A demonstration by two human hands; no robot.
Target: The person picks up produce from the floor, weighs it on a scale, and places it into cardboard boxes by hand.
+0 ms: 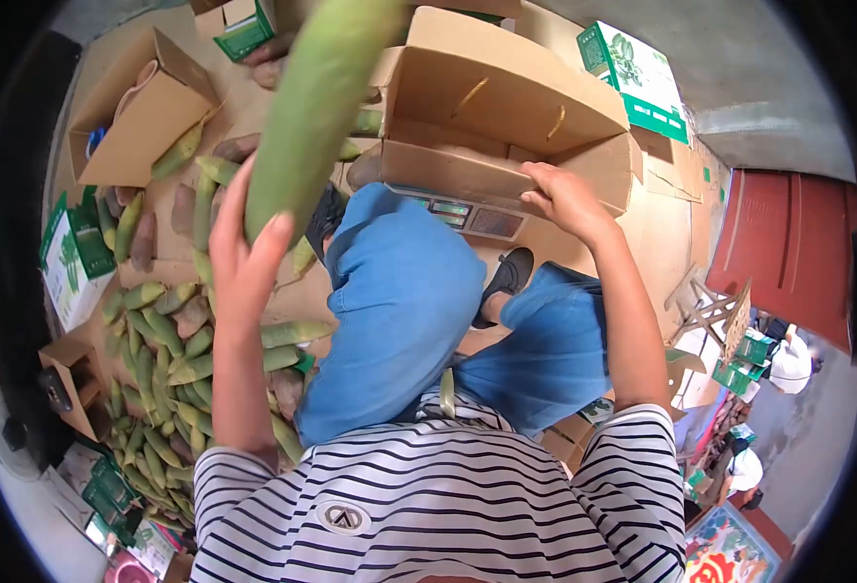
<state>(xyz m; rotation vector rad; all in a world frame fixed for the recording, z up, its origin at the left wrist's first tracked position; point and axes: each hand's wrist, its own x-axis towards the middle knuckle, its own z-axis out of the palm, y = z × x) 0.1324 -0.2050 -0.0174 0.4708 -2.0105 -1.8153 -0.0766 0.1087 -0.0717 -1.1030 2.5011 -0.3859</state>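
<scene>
My left hand (244, 243) is wrapped around the lower end of a long green radish (321, 107), held up close to the camera. The radish's top runs out of view. My right hand (569, 199) grips the near edge of an open cardboard box (506, 78), fingers over the rim. Two yellow cord loops show on the box's far inner wall; I see no radish on the visible part of its floor. Under the near side of the box is a flat device with a panel (477, 220), which looks like a scale.
A big pile of green radishes (161, 360) covers the floor at left, with several brownish ones (184, 209) among them. An open carton (147, 117) stands at upper left. A green-and-white printed box (632, 78) is at upper right, a folding stool (724, 316) at right.
</scene>
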